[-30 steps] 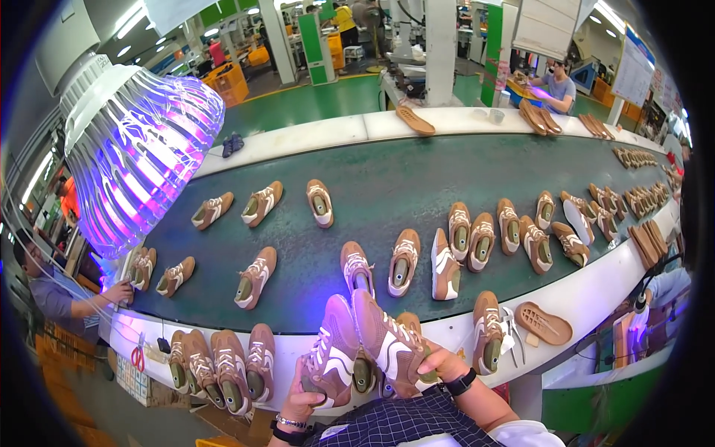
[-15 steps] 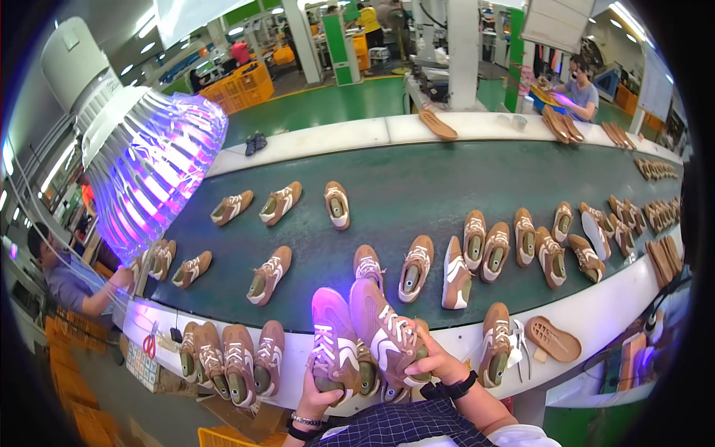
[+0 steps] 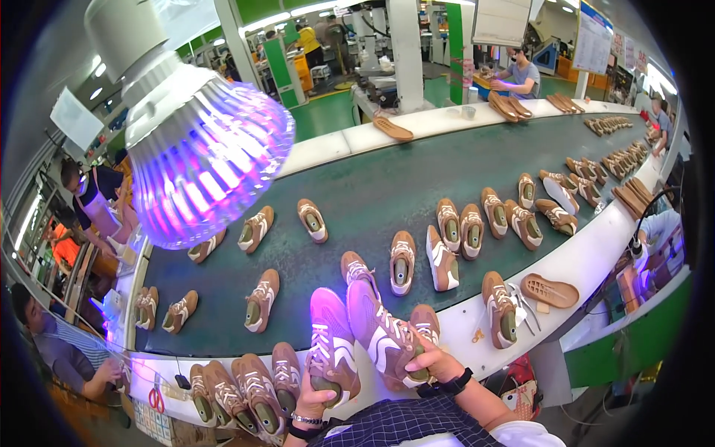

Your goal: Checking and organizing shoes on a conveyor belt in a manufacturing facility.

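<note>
My left hand (image 3: 316,396) is closed round the heel end of a brown sneaker (image 3: 341,356) with white laces and white side stripes. A matching sneaker (image 3: 381,337) is gripped at its heel by my right hand (image 3: 438,363). Both shoes point away from me, toes up and close together, and purple light tints them. An olive-green insert shows in each shoe's opening. Behind the right-hand shoe, another sneaker (image 3: 425,322) stands partly hidden, and one more sneaker (image 3: 356,266) sits on the belt just beyond the toes.
A large glowing purple lamp (image 3: 212,160) hangs at upper left. Sneakers stand along the green conveyor belt (image 3: 365,186). On the near white ledge (image 3: 473,357) are more sneakers, a loose sole (image 3: 550,290), and red-handled scissors (image 3: 156,399). Other people work around the belt, one seated at far left (image 3: 63,350).
The view has turned, so the lamp appears further right and the far end of the belt shifts left. Both hands keep hold of their sneakers in nearly the same pose.
</note>
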### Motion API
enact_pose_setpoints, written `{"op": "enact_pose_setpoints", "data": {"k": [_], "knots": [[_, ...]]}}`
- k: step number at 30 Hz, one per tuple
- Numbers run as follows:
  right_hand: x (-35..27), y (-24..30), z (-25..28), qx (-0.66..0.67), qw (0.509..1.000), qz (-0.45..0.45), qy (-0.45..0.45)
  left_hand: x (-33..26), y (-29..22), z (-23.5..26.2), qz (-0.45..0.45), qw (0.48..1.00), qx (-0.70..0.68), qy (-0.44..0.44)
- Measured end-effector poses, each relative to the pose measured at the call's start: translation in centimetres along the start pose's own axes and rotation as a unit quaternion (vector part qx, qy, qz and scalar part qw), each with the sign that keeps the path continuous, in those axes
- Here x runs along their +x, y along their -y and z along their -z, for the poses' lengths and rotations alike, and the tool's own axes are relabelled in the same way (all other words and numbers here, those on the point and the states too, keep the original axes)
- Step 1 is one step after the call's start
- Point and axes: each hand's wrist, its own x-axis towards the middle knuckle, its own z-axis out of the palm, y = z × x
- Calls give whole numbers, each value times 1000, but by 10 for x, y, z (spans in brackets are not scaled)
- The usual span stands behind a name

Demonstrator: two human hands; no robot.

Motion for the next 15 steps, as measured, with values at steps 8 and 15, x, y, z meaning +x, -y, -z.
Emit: {"op": "enact_pose_setpoints", "data": {"k": [8,15], "knots": [[7,-10,-33,80,996,-16,19,5,-18,33,44,994,-94,23],[23,-5,-20,82,994,-64,32,18,-21,65,112,988,-104,24]]}}
